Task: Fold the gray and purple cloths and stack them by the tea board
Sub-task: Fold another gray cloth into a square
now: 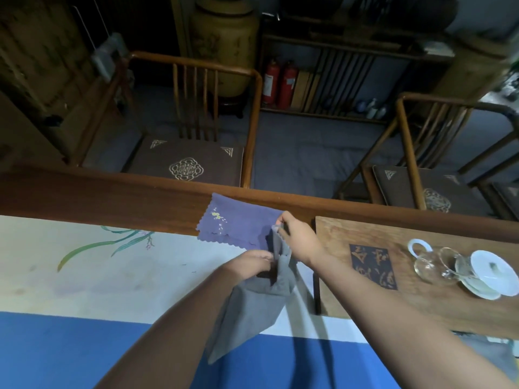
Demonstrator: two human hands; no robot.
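Gray woven cloth is held above the desk, pinched at its upper corner by the right hand and gripped lower along the same edge by the left hand; its long axis hangs downward below both hands. Purple scalloped embroidered cloth lies flat just beyond the hands, nearer the right. Wooden tea board lies rightward, with glass and white teaware well clear.

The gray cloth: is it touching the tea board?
Cannot tell. In the head view the gray cloth hangs from both hands, overlapping the tea board's left edge.
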